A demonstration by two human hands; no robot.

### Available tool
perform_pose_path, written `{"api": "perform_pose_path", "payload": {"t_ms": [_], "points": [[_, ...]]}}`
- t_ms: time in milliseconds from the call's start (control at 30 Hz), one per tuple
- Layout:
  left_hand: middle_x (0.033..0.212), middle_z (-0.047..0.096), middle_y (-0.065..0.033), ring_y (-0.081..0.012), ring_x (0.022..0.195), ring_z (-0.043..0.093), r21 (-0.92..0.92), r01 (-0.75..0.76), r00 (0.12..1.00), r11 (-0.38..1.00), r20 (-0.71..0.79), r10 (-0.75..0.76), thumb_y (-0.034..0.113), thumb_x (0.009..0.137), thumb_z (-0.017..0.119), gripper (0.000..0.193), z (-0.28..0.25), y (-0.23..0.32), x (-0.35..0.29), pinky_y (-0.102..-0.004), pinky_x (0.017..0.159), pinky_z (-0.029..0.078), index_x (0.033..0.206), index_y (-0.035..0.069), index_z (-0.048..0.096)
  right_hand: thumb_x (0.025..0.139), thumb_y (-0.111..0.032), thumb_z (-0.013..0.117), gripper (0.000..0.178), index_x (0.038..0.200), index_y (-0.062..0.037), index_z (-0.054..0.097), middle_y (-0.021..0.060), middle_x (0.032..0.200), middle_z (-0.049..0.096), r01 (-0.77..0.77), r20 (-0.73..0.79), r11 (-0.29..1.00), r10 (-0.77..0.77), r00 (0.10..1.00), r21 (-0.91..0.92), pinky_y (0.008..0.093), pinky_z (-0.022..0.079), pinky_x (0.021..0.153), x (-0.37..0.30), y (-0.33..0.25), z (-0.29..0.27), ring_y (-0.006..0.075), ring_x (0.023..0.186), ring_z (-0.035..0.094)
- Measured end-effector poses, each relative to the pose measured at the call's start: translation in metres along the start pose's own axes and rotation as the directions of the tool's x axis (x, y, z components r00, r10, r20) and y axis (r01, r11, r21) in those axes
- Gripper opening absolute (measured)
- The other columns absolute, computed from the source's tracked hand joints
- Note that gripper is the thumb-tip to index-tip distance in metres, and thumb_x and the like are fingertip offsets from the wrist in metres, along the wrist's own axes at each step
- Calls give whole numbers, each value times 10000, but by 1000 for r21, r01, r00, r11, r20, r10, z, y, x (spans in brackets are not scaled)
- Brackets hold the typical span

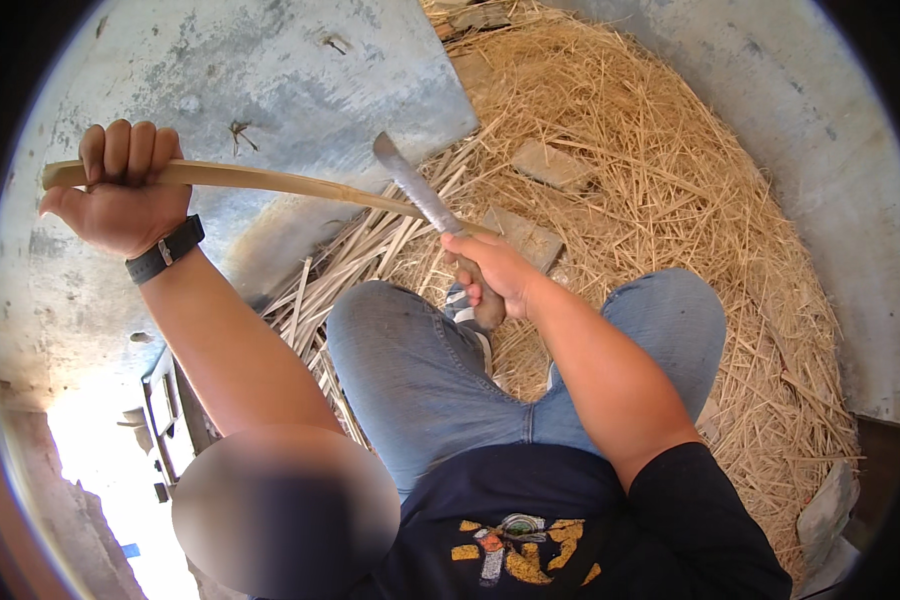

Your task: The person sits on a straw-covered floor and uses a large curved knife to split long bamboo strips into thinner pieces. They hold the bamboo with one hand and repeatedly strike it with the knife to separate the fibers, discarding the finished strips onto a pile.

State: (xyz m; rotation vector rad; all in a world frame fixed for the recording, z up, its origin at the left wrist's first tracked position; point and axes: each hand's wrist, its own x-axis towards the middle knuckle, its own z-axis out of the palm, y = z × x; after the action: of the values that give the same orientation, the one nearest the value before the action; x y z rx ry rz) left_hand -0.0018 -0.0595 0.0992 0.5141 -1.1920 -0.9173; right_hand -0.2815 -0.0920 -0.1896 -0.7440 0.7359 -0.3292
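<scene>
My left hand [135, 190], raised at the upper left with a dark watch on its wrist, is closed round one end of a long bamboo strip [270, 180]. The strip slants down to the right, toward my other hand. Low in front of my knees, my right hand [495, 268] is wrapped round the wooden handle of a machete [420, 188]. Its blade points up and to the left and crosses over the strip near the strip's far end. Whether the edge bites into the bamboo, I cannot tell. My right fingers partly hide the handle and the strip's end.
Straw-like shavings [670, 170] cover the floor ahead and to the right. Cut strips [370, 245] lie heaped beside my left knee. Two flat blocks, one a slab [553, 165], the other a block [525, 238], rest among the shavings. Worn grey walls [300, 70] stand close by.
</scene>
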Motion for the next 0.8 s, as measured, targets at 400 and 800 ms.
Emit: {"api": "perform_pose_path", "payload": {"t_ms": [400, 800], "points": [[551, 237, 49, -103, 495, 148, 9, -25, 1000, 1000, -14, 25, 948, 723, 419, 786, 8, -5, 3, -283, 486, 141, 630, 174, 327, 990, -405, 611, 372, 1035, -46, 525, -25, 660, 486, 83, 166, 994, -94, 982, 69, 201, 430, 415, -21, -9, 13, 48, 472, 482], [569, 247, 55, -101, 521, 183, -63, 54, 994, 997, 103, -47, 944, 706, 456, 778, 20, -9, 8, -279, 500, 167, 636, 179, 334, 1004, -443, 570, 398, 955, -51, 526, -19, 643, 508, -9, 427, 970, -97, 899, 241, 210, 441, 441, -34, -20, 10, 54, 500, 518]]}}
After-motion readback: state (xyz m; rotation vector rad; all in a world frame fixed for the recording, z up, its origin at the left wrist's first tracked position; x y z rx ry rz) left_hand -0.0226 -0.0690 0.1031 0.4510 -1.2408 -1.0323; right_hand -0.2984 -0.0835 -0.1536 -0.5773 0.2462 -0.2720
